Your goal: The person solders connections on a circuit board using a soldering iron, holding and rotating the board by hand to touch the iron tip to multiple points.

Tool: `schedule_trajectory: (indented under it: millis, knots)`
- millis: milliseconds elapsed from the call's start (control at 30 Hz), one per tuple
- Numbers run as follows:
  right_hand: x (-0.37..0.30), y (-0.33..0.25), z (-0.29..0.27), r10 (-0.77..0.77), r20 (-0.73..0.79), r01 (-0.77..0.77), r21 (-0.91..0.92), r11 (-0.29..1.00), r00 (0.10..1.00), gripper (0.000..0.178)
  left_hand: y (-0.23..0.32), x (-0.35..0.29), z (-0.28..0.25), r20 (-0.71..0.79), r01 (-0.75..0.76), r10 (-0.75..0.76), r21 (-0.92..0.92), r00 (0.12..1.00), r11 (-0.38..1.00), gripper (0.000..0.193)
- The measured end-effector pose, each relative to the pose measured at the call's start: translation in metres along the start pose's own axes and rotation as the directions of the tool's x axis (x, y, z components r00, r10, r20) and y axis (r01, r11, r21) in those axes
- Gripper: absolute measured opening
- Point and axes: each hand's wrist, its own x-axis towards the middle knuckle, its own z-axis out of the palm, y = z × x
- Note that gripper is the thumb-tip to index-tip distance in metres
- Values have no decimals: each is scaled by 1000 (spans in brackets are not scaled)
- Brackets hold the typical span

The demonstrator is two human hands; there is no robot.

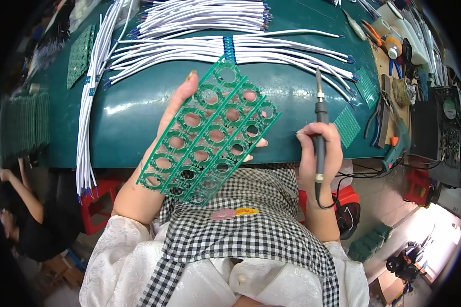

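A green circuit board panel (210, 130) with rows of ring-shaped boards is held up tilted before me. My left hand (182, 100) grips it from behind, thumb at its upper left edge and fingertips showing past the right edge. Upright in my right hand (320, 151) is a soldering iron (320, 115), its metal tip pointing away from me and its cord hanging down. The panel's top corner overlaps a row of white cables (271, 48) joined by a narrow green board strip (229, 48). The iron's tip is apart from the panel.
More white cables (205, 18) lie at the back, with a bundle (89, 112) along the left. Small green panels (348, 125) rest at the right, near pliers (374, 120), a green glue gun (397, 146) and a bottle (393, 48). Stacked panels (25, 128) stand far left. Another person's arm (28, 192) shows there.
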Motion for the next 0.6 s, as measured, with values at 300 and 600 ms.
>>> schedule_trajectory:
  millis: [300, 600]
  knots:
    - [36, -29, 2, 180, -115, -104, 481, 871, 977, 44, -16, 14, 29, -73, 82, -77, 66, 994, 994, 72]
    - [49, -30, -1, 223, -140, -96, 601, 793, 965, 52, -33, 23, 50, -121, 172, -152, 184, 981, 968, 72]
